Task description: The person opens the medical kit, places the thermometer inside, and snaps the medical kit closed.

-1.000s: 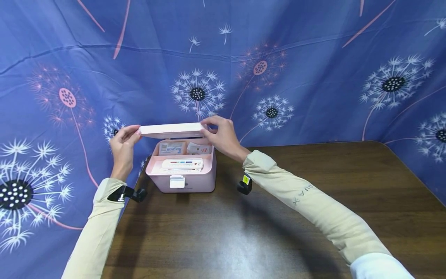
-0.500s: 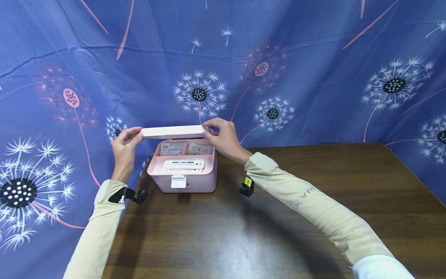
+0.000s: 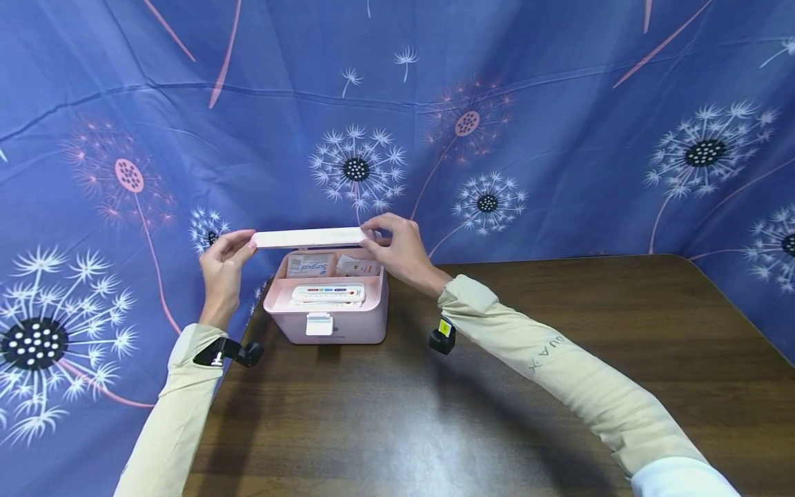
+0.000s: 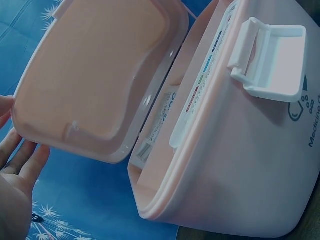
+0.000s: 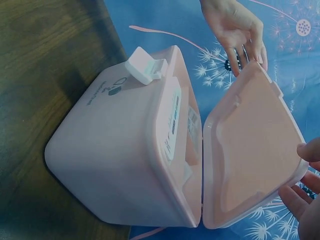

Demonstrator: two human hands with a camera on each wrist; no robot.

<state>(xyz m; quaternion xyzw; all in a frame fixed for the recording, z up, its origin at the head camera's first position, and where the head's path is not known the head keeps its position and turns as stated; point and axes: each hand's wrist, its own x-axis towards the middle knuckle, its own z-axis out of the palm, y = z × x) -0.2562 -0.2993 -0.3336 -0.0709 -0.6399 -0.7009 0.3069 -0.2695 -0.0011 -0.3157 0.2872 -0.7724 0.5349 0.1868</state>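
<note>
A pink medicine box (image 3: 348, 326) stands on the table with its lid (image 3: 310, 238) raised on the hinge at the back. My left hand (image 3: 222, 273) holds the lid's left corner between thumb and fingers. At the opposite corner my right hand (image 3: 400, 250) pinches the edge. The left wrist view shows the lid's pale inner face (image 4: 95, 75) turned toward the box opening. In front hangs the white latch (image 3: 319, 324), unfastened and tipped outward. Inside lie a pack marked "Surgical" (image 3: 310, 265), a white packet (image 3: 357, 266) and a flat white thermometer-like strip (image 3: 329, 293) with coloured marks.
The brown wooden table (image 3: 497, 414) extends forward and to the right of the box. A blue curtain (image 3: 559, 172) with dandelion prints hangs right behind the box and along the left side.
The lid sits slightly lower over the box and shows as a thinner strip, its lower rim less visible. Both hands have moved slightly down with it, keeping their hold.
</note>
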